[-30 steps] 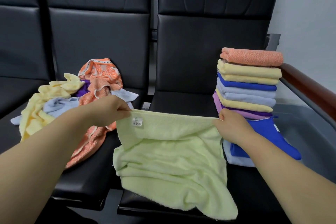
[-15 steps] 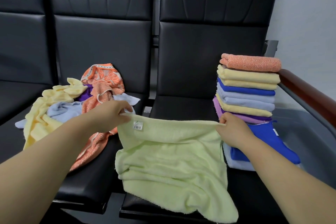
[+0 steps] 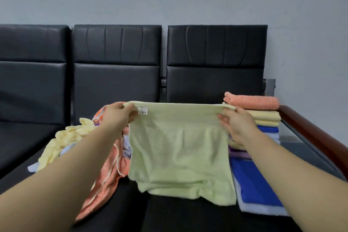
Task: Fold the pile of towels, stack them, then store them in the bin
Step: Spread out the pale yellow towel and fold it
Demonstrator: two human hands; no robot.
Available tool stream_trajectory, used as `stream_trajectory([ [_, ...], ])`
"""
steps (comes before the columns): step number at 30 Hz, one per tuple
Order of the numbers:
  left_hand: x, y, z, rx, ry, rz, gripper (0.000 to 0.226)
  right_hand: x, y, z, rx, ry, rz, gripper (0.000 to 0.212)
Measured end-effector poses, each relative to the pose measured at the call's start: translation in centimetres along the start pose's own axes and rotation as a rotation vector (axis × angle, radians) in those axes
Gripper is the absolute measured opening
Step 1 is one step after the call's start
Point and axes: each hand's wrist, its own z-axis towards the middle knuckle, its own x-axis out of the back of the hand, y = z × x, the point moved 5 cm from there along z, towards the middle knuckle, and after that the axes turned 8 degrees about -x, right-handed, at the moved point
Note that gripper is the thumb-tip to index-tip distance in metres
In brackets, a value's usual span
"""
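Observation:
A light green towel hangs spread out in front of me, its top edge stretched level. My left hand pinches the top left corner near a small white label. My right hand pinches the top right corner. The towel's bottom edge rests crumpled on the black seat. Behind my right hand stands a stack of folded towels, orange on top, then yellow, blue and lilac, partly hidden by the green towel. To the left lies a loose pile of towels, yellow, pale blue and orange.
A row of black padded chairs backs against a grey wall. A wooden armrest runs along the right side. A blue towel on a white one lies spread under the stack. No bin is in view.
Both hands have lifted the green towel's top edge up off the seat, so it now hangs stretched. My view has tilted up, showing the wall.

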Motion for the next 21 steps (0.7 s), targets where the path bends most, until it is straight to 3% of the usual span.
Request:
stream_trajectory([
  [4, 0.9, 5.1, 0.7, -0.201, 0.006, -0.085, 0.013, -0.1, -5.1, -1.4, 0.209, -0.002, -0.009, 0.009],
  [7, 1.8, 4.9, -0.9, -0.272, -0.006, 0.033, 0.015, 1.7, -4.5, -2.8, 0.244, 0.044, -0.150, 0.021],
  [12, 2.4, -1.2, -6.0, -0.218, -0.158, 0.368, 0.032, 5.9, 3.1, -5.1, 0.080, 0.098, -0.693, 0.018],
  [16, 2.2, -7.7, -9.2, -0.083, -0.377, 0.554, 0.018, 6.8, 8.1, -5.6, 0.032, 0.011, -1.156, 0.027],
  [18, 1.9, -9.0, -9.5, -0.056, -0.388, 0.527, 0.019, 6.7, 8.4, -5.8, 0.060, 0.024, -1.184, 0.024],
  [21, 1.6, -8.3, -9.6, -0.042, -0.269, 0.392, 0.016, 6.0, 8.5, -6.2, 0.100, 0.039, -1.041, 0.011],
])
